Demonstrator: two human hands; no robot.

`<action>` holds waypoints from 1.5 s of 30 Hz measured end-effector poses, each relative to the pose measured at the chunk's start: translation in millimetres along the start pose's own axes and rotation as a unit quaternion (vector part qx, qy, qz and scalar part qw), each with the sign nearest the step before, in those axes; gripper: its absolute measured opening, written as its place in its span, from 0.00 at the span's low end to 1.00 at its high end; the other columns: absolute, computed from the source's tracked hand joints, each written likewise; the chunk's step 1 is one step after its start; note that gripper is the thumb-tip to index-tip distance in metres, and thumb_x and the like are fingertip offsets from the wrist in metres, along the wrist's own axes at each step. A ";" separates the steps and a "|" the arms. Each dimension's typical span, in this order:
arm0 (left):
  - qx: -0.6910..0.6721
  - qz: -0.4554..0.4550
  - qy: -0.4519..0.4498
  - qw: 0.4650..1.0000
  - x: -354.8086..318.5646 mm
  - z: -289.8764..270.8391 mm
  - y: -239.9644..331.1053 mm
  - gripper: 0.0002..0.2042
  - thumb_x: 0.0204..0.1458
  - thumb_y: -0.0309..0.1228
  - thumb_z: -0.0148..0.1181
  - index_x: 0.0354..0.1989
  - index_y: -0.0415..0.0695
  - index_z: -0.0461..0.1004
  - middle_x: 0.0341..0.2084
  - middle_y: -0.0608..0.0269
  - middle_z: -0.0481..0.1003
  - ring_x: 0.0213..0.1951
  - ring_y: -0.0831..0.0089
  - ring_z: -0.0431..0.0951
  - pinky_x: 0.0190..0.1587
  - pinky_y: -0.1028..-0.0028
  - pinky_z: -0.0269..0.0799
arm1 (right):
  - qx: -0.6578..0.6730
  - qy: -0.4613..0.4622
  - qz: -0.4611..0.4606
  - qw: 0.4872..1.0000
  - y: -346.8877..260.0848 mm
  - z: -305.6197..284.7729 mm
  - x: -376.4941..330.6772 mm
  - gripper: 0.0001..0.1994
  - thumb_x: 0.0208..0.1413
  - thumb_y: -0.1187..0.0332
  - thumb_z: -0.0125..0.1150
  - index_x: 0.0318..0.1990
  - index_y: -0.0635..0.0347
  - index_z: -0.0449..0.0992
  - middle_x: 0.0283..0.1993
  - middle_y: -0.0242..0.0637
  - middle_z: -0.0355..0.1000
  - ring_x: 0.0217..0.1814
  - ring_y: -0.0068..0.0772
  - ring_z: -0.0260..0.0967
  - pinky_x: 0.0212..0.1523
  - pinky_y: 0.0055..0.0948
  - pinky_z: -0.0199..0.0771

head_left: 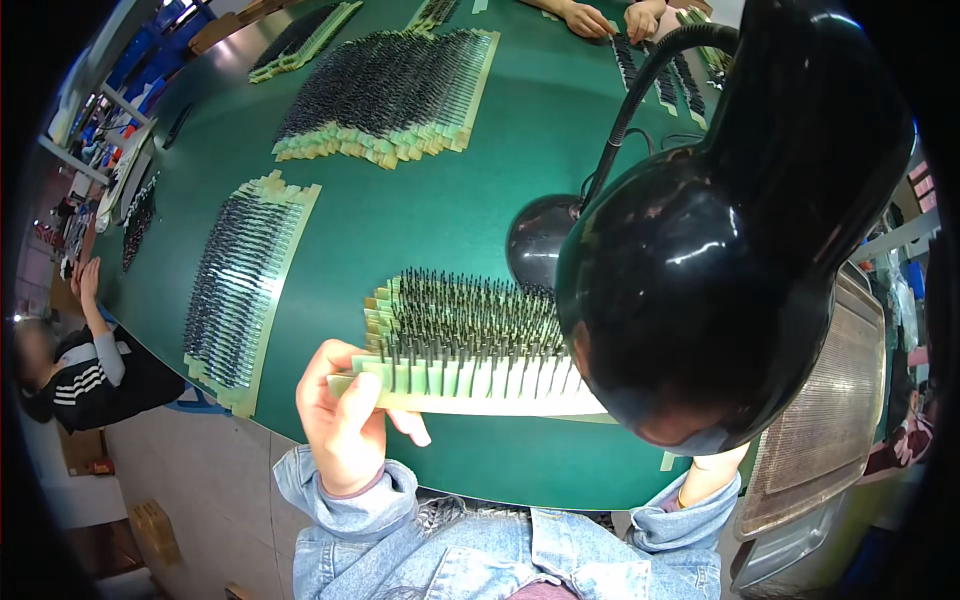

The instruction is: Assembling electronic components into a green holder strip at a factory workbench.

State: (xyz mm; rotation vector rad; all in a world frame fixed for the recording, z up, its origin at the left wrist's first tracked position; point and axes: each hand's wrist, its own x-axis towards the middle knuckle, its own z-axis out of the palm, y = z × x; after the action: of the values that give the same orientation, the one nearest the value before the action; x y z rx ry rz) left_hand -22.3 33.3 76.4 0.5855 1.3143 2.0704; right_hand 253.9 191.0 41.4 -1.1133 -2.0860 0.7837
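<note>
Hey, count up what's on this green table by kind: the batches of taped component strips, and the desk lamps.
Batches of taped component strips: 6 ( held at its left end by the left hand)
Black desk lamps: 1
Total: 7

**Green work table: surface contents**

A dark green table [440, 215] carries several fanned stacks of pale taped strips holding dark pin-like parts. One large stack [392, 95] lies at the far middle, a smaller one [305, 35] beyond it, a long one [240, 285] at the left edge, another [465, 320] at the near edge. A black lamp base [538, 245] stands just beside that near stack.
</note>
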 end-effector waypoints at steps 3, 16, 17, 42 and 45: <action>-0.016 -0.047 -0.018 0.999 1.8 -0.6 -1.2 0.06 0.49 0.24 0.48 0.31 0.33 0.63 0.16 0.58 0.67 0.10 0.74 0.66 0.10 0.75 0.65 | 0.067 0.077 -0.006 0.995 10.9 7.8 -6.7 0.22 0.54 0.65 0.46 0.54 0.71 0.56 0.50 0.51 0.61 0.49 0.41 0.62 0.51 0.32 0.61; 0.017 -0.021 -0.075 0.997 9.7 11.7 -16.5 0.11 0.48 0.25 0.51 0.40 0.34 0.63 0.26 0.67 0.67 0.29 0.84 0.67 0.34 0.83 0.63 | 0.498 0.289 0.113 0.810 11.4 11.6 -7.0 0.15 0.56 0.65 0.45 0.47 0.65 0.66 0.50 0.41 0.65 0.54 0.35 0.60 0.57 0.30 0.56; 0.017 -0.022 -0.075 0.997 9.4 11.6 -16.0 0.11 0.48 0.25 0.51 0.40 0.34 0.63 0.26 0.67 0.67 0.29 0.84 0.67 0.34 0.83 0.63 | 0.498 0.289 0.114 0.810 10.4 8.1 -5.1 0.15 0.56 0.65 0.45 0.47 0.65 0.66 0.50 0.41 0.65 0.54 0.35 0.60 0.57 0.30 0.56; 0.032 0.013 -0.004 0.999 9.8 9.4 -20.9 0.16 0.48 0.23 0.49 0.47 0.33 0.60 0.29 0.65 0.67 0.33 0.80 0.68 0.38 0.81 0.63 | 0.602 0.226 0.200 0.739 -9.4 8.4 5.2 0.10 0.58 0.58 0.42 0.37 0.52 0.63 0.31 0.31 0.64 0.36 0.24 0.62 0.38 0.27 0.67; 0.037 0.018 -0.013 0.999 10.1 7.9 -24.7 0.16 0.48 0.22 0.48 0.47 0.33 0.61 0.31 0.64 0.66 0.34 0.79 0.68 0.38 0.80 0.64 | 0.592 0.242 0.200 0.742 -9.3 3.8 2.6 0.10 0.57 0.57 0.42 0.38 0.52 0.63 0.31 0.31 0.63 0.36 0.24 0.62 0.38 0.28 0.68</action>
State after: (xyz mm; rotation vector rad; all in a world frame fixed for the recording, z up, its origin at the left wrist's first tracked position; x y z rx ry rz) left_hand -18.0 53.4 57.5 0.6709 1.3804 2.0424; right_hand 245.4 188.1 46.5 -0.8189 -0.5746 1.5005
